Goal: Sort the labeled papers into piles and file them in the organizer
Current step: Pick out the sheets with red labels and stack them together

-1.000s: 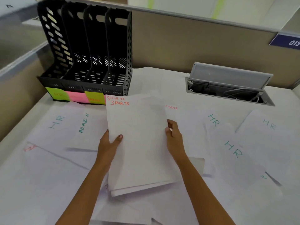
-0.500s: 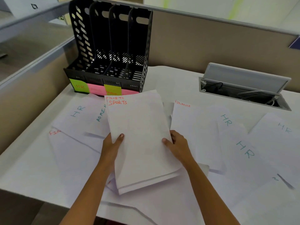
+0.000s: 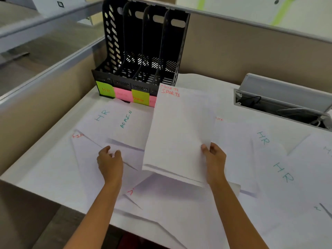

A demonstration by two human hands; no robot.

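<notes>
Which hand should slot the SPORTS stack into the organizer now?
Right. The right hand grips the SPORTS stack by its lower corner, with its top edge near the organizer. The left hand is off it, over loose sheets.

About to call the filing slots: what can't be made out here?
Head view:
Fourth organizer tag: mostly hidden behind the SPORTS stack.
Pink tag writing: blurred.
Sheet ending "NCE": label start covered by the stack.
Rightmost sheet: label cut by frame edge.
Left hand: grip unclear.
</notes>
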